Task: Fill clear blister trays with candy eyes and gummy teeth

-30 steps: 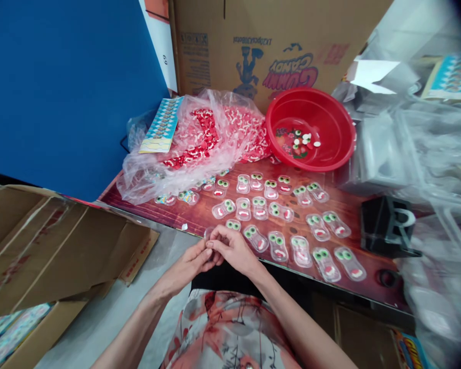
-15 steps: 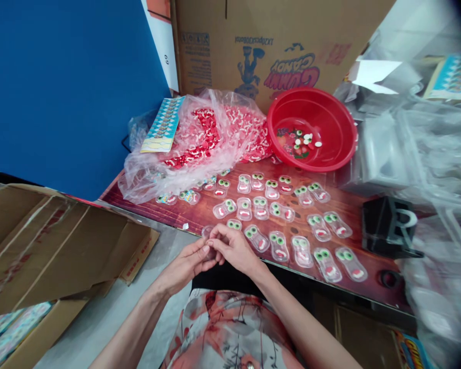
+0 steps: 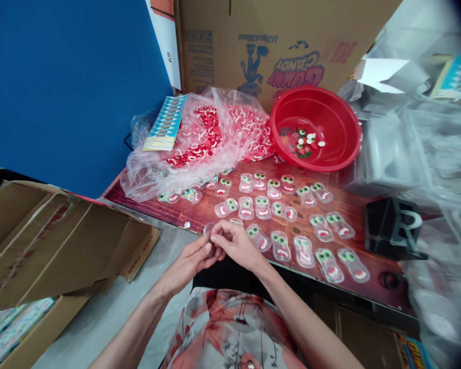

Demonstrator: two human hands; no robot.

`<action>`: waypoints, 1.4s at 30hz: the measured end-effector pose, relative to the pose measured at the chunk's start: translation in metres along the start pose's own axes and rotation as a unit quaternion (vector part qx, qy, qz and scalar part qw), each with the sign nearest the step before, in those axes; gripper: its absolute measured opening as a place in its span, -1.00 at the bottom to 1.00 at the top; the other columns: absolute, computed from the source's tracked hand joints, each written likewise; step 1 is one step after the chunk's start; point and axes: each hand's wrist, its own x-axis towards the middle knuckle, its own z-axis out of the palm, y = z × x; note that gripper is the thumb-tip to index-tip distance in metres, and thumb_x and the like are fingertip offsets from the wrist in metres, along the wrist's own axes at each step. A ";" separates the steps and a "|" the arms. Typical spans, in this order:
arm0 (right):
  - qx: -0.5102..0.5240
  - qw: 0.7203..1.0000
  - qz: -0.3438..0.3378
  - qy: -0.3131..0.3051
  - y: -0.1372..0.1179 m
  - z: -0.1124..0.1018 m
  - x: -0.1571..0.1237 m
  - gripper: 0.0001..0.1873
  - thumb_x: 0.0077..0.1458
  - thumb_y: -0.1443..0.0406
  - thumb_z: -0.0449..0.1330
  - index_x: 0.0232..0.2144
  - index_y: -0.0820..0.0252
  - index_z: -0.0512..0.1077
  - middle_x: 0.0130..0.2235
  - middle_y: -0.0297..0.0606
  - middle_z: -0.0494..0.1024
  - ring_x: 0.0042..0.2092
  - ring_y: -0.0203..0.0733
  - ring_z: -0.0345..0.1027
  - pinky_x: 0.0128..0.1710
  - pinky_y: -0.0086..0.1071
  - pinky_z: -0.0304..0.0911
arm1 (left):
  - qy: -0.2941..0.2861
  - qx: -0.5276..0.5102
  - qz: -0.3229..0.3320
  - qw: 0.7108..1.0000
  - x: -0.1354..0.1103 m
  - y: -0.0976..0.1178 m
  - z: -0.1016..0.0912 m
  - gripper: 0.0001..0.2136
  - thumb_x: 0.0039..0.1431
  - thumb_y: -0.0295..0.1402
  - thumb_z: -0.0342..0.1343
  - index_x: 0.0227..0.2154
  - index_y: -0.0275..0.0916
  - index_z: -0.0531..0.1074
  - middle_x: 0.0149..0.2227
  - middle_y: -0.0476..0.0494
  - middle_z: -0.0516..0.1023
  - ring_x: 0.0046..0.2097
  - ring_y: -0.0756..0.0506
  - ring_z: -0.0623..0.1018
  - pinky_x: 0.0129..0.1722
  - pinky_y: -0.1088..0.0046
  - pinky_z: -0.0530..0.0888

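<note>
My left hand (image 3: 188, 264) and my right hand (image 3: 236, 245) meet at the near edge of the table (image 3: 200, 215), fingers pinched together around a small clear plastic blister shell (image 3: 208, 229). Its contents are hidden by my fingers. Just beyond my right hand lie rows of filled clear blisters (image 3: 281, 245), each with two green eye candies and a red mouth candy. A red basin (image 3: 317, 128) at the back holds a few loose candies. A clear bag of red and white candies (image 3: 211, 136) lies to its left.
An open cardboard box (image 3: 57, 241) stands at my left, a "Gummy Candy" carton (image 3: 276, 46) and a blue board (image 3: 69, 87) behind. A black tape dispenser (image 3: 394, 228) sits on the right, with heaps of clear plastic packaging (image 3: 418, 148) beyond it. A printed card (image 3: 165, 123) rests on the bag.
My hands stay together at the table edge with only small finger shifts; the view has moved slightly, so everything sits a little to the right.
</note>
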 end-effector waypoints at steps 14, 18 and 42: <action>0.005 1.000 0.005 -0.008 0.001 -0.003 0.004 -0.81 0.11 0.20 0.24 -0.41 0.18 0.33 -0.59 -0.48 0.41 -0.59 -0.37 0.37 -0.59 -0.53 0.34 | -0.009 0.009 -0.001 1.000 0.002 0.001 0.002 -0.71 0.09 -0.17 0.33 -0.22 -0.26 0.52 -0.24 -0.08 0.46 -0.18 0.01 0.46 -0.09 0.48 0.41; -0.013 1.000 -0.002 -0.015 0.002 -0.003 0.004 -0.83 0.14 0.21 0.21 -0.39 0.17 0.32 -0.58 -0.48 0.40 -0.57 -0.36 0.38 -0.58 -0.52 0.34 | 0.002 0.007 -0.005 1.000 0.003 0.001 0.002 -0.69 0.08 -0.16 0.34 -0.22 -0.26 0.52 -0.24 -0.08 0.47 -0.19 0.02 0.47 -0.09 0.49 0.42; -0.009 1.000 0.009 -0.021 0.000 -0.008 0.006 -0.81 0.13 0.20 0.23 -0.39 0.18 0.34 -0.57 -0.46 0.43 -0.55 -0.35 0.40 -0.56 -0.51 0.37 | -0.006 0.024 0.003 1.000 0.005 0.005 0.006 -0.71 0.09 -0.16 0.32 -0.26 -0.27 0.49 -0.26 -0.08 0.44 -0.21 0.01 0.42 -0.14 0.49 0.39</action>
